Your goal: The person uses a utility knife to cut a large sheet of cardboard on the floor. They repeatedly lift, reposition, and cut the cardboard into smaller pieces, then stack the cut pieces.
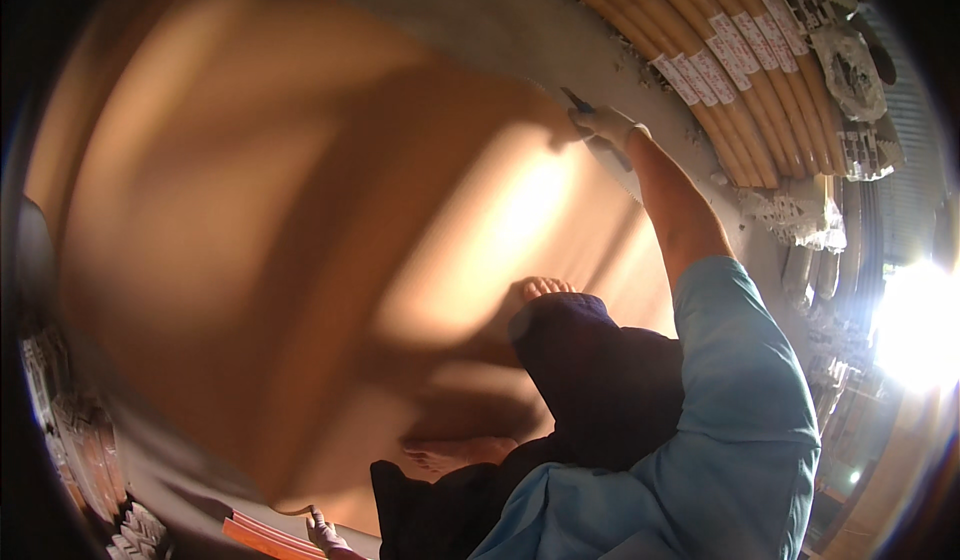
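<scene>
A large brown sheet (330, 270), which looks like cardboard or heavy paper, spreads over the floor under my bare feet. At its far right edge my right hand (603, 123), in a pale glove, is closed round a slim dark tool (574, 100). The tool's exact kind is hard to make out. Low on the left, my left hand (322, 533), also gloved, is at the near edge of the sheet with its fingers closed on a small curled part of it. Orange-red strips (265, 534) lie right beside that hand.
Long brown wrapped bundles (700, 50) with white-and-red labels lie at the upper right. Plastic-wrapped metal profiles (800, 215) are stacked along the right side. More wrapped profiles (85, 450) stand at the lower left. Grey floor (480, 20) borders the sheet. Bright light glares at the right.
</scene>
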Available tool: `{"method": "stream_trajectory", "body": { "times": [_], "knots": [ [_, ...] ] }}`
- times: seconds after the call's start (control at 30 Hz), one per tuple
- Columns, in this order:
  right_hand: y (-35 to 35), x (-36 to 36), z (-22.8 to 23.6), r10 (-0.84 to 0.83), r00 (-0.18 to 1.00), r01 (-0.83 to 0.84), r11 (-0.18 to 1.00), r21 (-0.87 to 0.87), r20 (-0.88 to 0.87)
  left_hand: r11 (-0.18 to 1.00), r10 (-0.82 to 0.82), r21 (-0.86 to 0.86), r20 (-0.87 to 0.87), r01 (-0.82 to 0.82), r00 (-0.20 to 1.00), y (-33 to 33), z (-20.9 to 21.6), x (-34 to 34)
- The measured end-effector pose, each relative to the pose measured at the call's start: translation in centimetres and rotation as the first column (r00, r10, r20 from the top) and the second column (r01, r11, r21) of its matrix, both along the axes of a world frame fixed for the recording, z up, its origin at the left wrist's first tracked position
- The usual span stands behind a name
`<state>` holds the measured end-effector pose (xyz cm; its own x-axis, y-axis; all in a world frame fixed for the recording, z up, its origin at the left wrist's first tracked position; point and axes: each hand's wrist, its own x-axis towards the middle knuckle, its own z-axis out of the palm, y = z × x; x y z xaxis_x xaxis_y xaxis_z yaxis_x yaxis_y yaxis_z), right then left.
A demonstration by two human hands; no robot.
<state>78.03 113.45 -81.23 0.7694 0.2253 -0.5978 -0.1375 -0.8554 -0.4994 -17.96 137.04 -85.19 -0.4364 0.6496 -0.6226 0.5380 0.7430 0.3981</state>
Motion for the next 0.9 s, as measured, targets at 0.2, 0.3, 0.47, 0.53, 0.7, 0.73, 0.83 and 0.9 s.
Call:
{"method": "stream_trajectory", "body": {
  "times": [0.2,0.3,0.47,0.53,0.7,0.73,0.83,0.9],
  "knots": [
    [-1.4,-0.2,-0.4,0.086,0.996,-0.086,0.996,-0.001,0.004,0.997,-0.065,-0.047,-0.067,0.062,0.996,0.6,0.7,2.1],
    [-0.4,-1.1,-0.8,0.1,0.991,-0.103,0.994,0.025,0.087,0.991,-0.124,-0.069,-0.123,0.116,0.985,1.1,0.5,1.9],
    [1.9,-2.8,-0.2,0.134,0.978,-0.071,0.934,-0.35,0.158,0.965,-0.256,-0.139,-0.276,0.225,0.926,1.6,-1.2,0.3],
    [2.0,-2.8,-0.5,0.206,0.959,-0.096,0.883,-0.459,0.194,0.954,-0.297,-0.131,-0.308,0.269,0.904,1.9,-1.8,0.0],
    [0.4,0.7,-4.1,0.466,0.832,-0.253,0.803,-0.54,0.302,0.967,-0.255,-0.117,-0.416,0.226,0.873,1.4,-1.8,1.1],
    [0.2,1.5,-5.0,0.492,0.823,-0.27,0.778,-0.567,0.284,0.919,-0.365,-0.023,-0.428,0.394,0.826,0.7,-1.7,1.4],
    [-0.1,3.7,-6.0,0.424,0.888,-0.344,0.87,-0.354,0.179,0.983,-0.021,0.179,-0.122,0.043,0.992,-1.1,-1.6,1.4],
    [-0.5,4.9,-5.8,0.609,0.789,-0.474,0.688,-0.549,0.082,0.961,0.091,0.252,0.093,-0.111,0.992,-1.9,-1.8,1.0]
  ]
}}
